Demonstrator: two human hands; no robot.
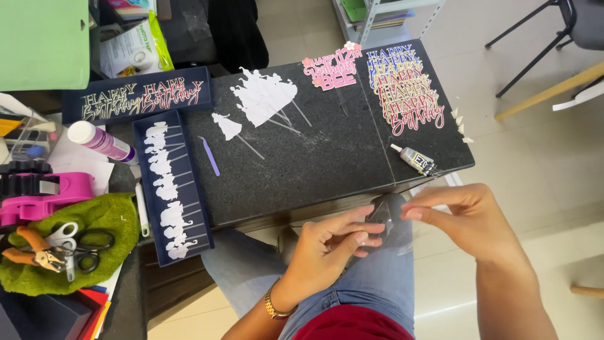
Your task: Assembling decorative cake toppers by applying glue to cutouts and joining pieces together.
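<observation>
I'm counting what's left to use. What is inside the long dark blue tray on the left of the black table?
The blue tray holds a row of white paper cutouts on thin sticks, overlapping one another. The overlaps hide their exact number and shapes.

Both hands meet over the lap: the left hand [330,242] cups a small clear plastic piece [379,216] while the right hand [469,220] pinches at its edge. Up on the dark stone slab [327,157] lie white cutouts on sticks [263,97], a glue tube [415,158] and a stack of birthday toppers [406,88].
</observation>
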